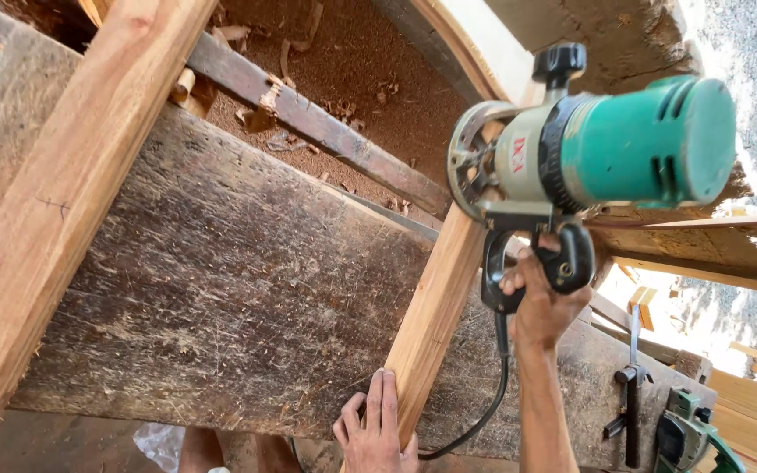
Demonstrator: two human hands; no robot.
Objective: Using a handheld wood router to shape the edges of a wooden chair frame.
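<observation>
The right hand (pixel 538 302) clasps the green router (pixel 589 153) at the far end of the plank (pixel 435 320); the left hand (pixel 377 434) presses flat on its near end.

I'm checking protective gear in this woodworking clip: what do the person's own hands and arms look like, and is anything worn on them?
Both hands are bare: no gloves, rings or watch show. The left hand appears only as fingers and knuckles at the bottom edge. The right hand leads down into a bare forearm with no sleeve in view.
</observation>
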